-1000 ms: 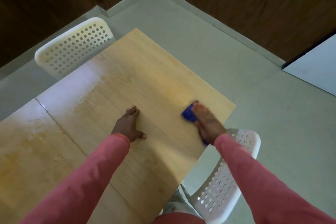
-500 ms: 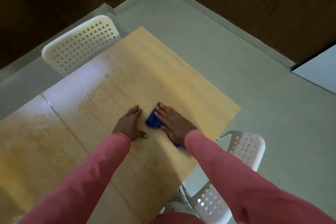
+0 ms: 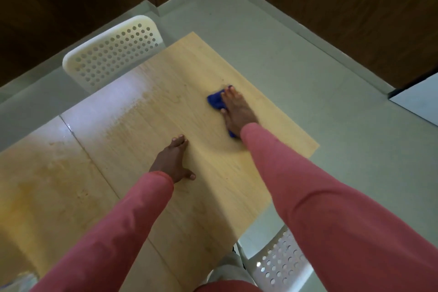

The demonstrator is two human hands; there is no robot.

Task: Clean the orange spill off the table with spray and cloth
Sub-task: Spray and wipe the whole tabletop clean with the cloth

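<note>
Now your right hand [image 3: 238, 111] flat, fingers straight, pressing cloth [image 3: 216, 101] on table [image 3: 189, 73] at 1 o'clock. Left hand [image 3: 172, 161] spread, bracing. Cloth soft, bunches easily; keep palm on middle. Orange stain [image 3: 40, 187] at 9 o'clock.

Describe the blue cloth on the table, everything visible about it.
The blue cloth is a small, deep-blue piece of soft-looking fabric, bunched rather than spread flat. It lies on the pale wooden table, toward the far right part of the top. The right hand lies flat on it, fingers straight, and covers most of it: one lump shows left of the fingers and a small corner shows by the wrist. The left hand rests on the table apart from it.
</note>
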